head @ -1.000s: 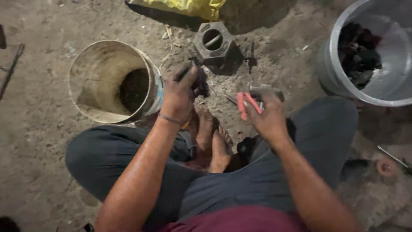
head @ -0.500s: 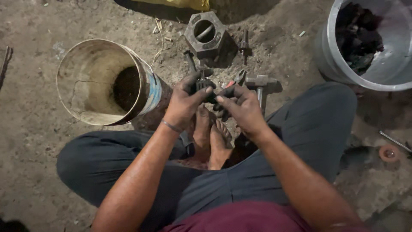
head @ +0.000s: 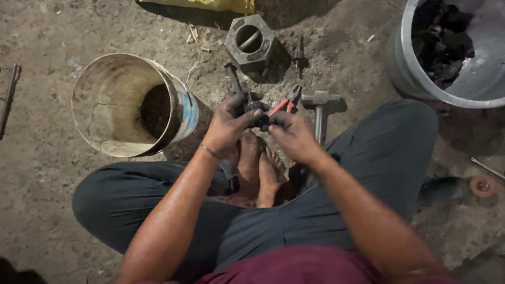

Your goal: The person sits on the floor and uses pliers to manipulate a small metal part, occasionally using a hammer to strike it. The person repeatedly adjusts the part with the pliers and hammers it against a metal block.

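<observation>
I sit cross-legged on a dirt floor, both hands together above my bare feet. My left hand (head: 230, 123) is closed around a small dark metal part (head: 255, 108). My right hand (head: 292, 135) meets it from the right and grips red-handled pliers (head: 284, 105), whose jaws point up and away past my fingers. The dark part sits between the two hands and is mostly hidden by my fingers. A hammer (head: 319, 108) lies on the ground just beyond my right hand.
A worn metal bucket (head: 114, 108) lies tipped at the left. A large hexagonal nut (head: 250, 42) rests ahead, with a small bolt (head: 299, 54) beside it. A grey tub (head: 481, 79) of dark scrap stands at the upper right. A yellow bag (head: 215, 4) lies at the top edge.
My right hand has come left with the pliers and joined my left hand on the dark part; a second ago the two hands were apart.
</observation>
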